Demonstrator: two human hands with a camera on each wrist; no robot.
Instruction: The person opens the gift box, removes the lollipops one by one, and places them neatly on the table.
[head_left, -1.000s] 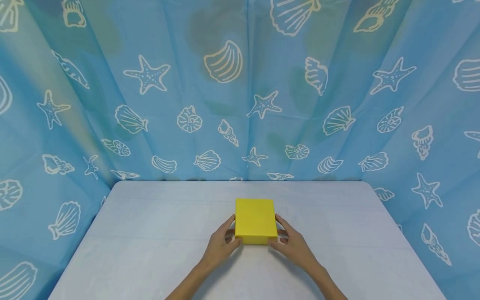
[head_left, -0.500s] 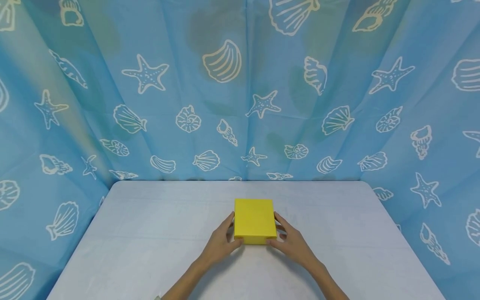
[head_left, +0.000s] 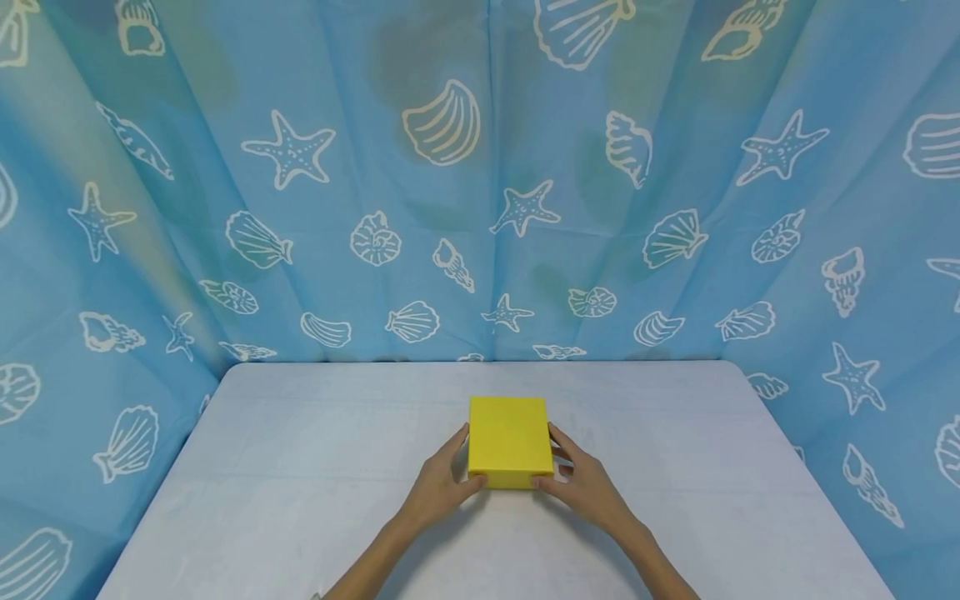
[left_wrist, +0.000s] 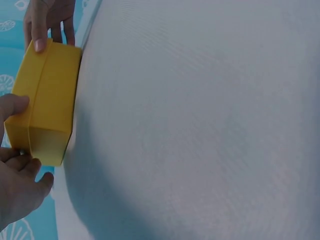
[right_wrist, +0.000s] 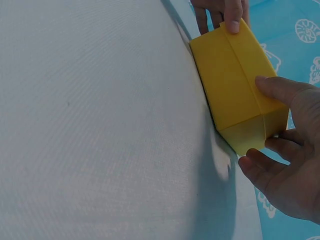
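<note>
Yellow box point(head_left: 510, 437), right of the middle of the desk point(head_left: 300, 483), well in from the far edge, looks to sit flat. Left hand point(head_left: 437, 487) on its left side, right hand point(head_left: 588, 487) on its right, near mirror images. Both grasping the same box: thumbs on the near face close to its two corners, index fingers reaching forward along the side faces. Lower fingers bend in by the sides; can't tell whether each of them touches.

Key relation: box lies between the hands and on the far side of both wrists. From the left hand it's to the right and far; from the right hand, to the left and far. Neither hand is clearly nearer, both are in contact, so I'd judge any shift depends on the two pressing evenly from opposite sides. Long axis: none obvious. Top looks roughly square in the head view, sides about lined up with the desk's near-far direction; foreshortening, so true ratio unclear. Box is low, near face wider than tall.

Wrist views show a seam point(left_wrist: 42, 80) running left-right across the near face, probably a lid edge; both thumbs rest on the strip above it. Inside not visible. Blue curtain point(head_left: 375, 167) with white shells and starfish behind the desk and along both sides.
</note>
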